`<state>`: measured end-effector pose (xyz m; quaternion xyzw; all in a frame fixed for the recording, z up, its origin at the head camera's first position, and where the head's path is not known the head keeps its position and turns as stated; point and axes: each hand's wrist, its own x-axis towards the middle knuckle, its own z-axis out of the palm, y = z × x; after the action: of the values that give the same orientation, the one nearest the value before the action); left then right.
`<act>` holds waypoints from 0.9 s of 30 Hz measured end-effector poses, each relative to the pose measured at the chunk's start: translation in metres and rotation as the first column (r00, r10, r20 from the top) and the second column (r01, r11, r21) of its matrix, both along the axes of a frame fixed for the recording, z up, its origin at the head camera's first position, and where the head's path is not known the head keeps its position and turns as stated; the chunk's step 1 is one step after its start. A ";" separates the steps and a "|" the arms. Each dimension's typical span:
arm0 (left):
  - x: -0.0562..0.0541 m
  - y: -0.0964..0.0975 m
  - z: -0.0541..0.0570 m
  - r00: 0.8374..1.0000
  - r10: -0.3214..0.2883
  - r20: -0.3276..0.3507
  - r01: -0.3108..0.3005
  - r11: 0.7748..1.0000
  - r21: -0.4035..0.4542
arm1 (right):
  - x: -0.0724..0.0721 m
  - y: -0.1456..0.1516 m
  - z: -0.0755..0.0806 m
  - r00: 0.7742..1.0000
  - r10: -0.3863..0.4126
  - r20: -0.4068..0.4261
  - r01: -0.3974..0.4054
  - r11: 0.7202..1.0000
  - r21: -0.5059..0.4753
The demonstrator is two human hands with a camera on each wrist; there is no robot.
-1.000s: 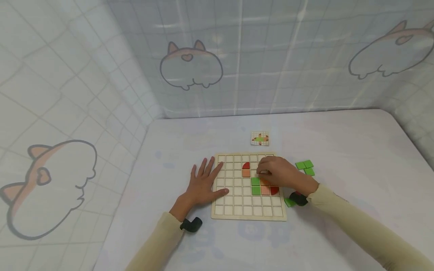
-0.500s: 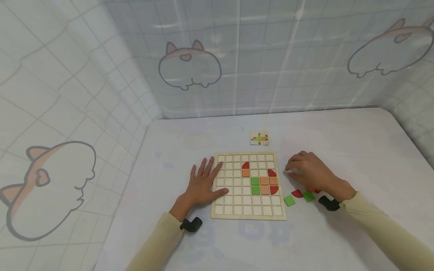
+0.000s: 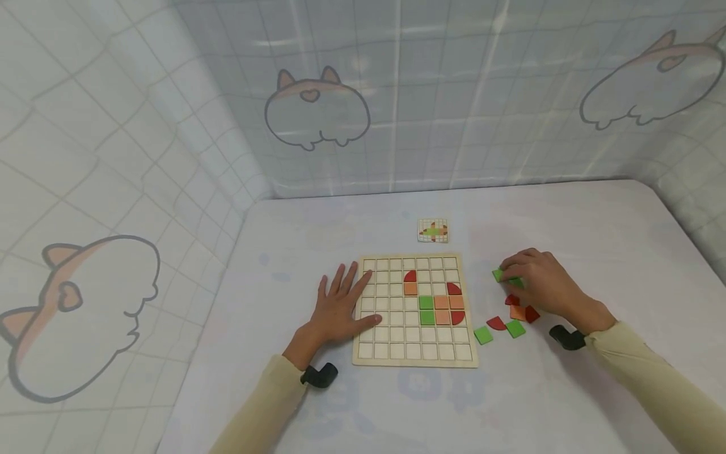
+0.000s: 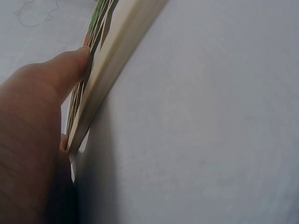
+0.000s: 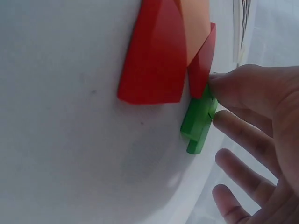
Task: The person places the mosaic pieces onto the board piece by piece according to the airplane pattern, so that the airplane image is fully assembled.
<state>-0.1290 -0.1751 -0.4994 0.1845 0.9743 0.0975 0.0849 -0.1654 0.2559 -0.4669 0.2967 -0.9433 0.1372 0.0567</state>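
My left hand (image 3: 336, 312) lies with fingers spread on the left side of a wooden grid board (image 3: 381, 349); in the left wrist view its thumb (image 4: 70, 65) rests over the board's edge. To the right of the board, my right hand (image 3: 541, 282) has thumb and forefinger on a green square tile (image 5: 200, 116), pinching it at the table. A second green tile (image 3: 497, 275) shows beside the fingertips. Set in the board are two green squares (image 3: 426, 309), several orange squares (image 3: 442, 309) and three red quarter-round tiles (image 3: 410, 276).
Near the right hand lie loose red quarter-round tiles (image 3: 496, 323), an orange tile (image 3: 517, 313) and green tiles (image 3: 483, 335). A small pattern card (image 3: 433, 231) lies behind the board. Patterned cloth walls (image 3: 431, 126) enclose the table (image 3: 612, 252) at back and sides.
My right hand has drawn away from the board to the green tiles on the right. A red quarter-round tile shows in the board where the hand was. The left hand has stayed put.
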 end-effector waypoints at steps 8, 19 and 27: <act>-0.001 0.000 0.000 1.000 -0.008 -0.009 0.008 1.000 0.007 | -0.011 -0.005 -0.001 0.985 0.100 -0.138 -0.100 0.995 0.002; 0.001 -0.001 0.001 1.000 -0.006 -0.006 0.006 1.000 0.010 | -0.011 -0.058 0.010 0.965 0.197 -0.174 -0.212 0.975 -0.070; 0.000 -0.001 -0.001 1.000 -0.006 -0.002 0.006 1.000 -0.003 | -0.006 -0.105 0.004 0.933 0.290 -0.215 -0.318 0.942 -0.109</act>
<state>-0.1291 -0.1761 -0.5001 0.1872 0.9740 0.0958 0.0846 -0.1718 0.1509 -0.4625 0.4465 -0.8636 0.1814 0.1483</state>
